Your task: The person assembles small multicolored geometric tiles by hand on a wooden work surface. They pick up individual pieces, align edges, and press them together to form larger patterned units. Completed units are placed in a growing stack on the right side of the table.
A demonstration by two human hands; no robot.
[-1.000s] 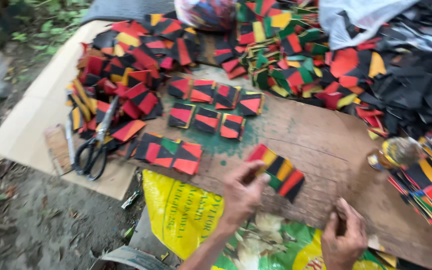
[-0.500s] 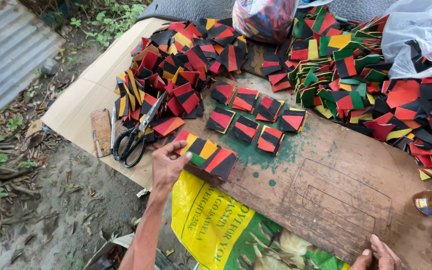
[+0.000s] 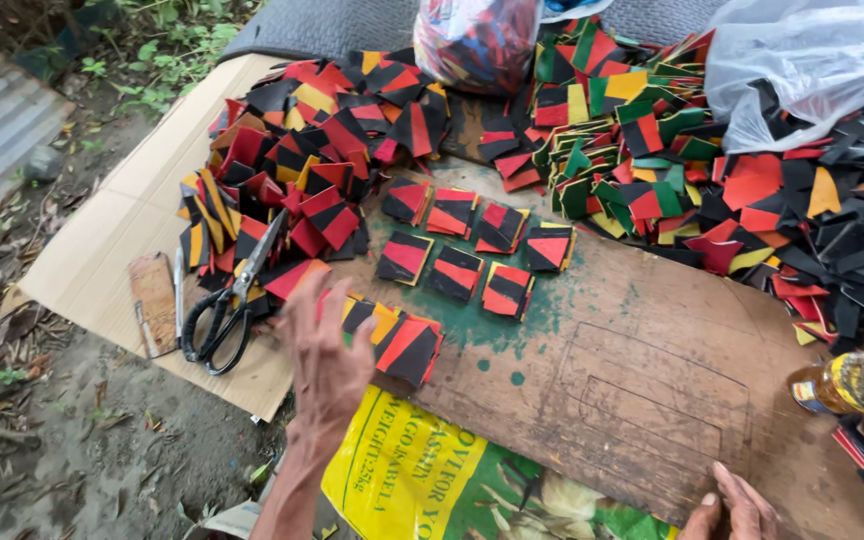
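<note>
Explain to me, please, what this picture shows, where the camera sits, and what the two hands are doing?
There is no machine here: a person works with bare hands, and the camera is worn on the head, looking down. The left hand lies open, fingers spread, on a short row of glued square pieces in black, red, yellow and green, with no closed grip. The right hand rests at the near edge of the brown board, holding nothing that shows. Black-handled scissors lie to the left, seven finished squares sit in two rows, loose piles lie behind, and a small bottle lies at the right.
</note>
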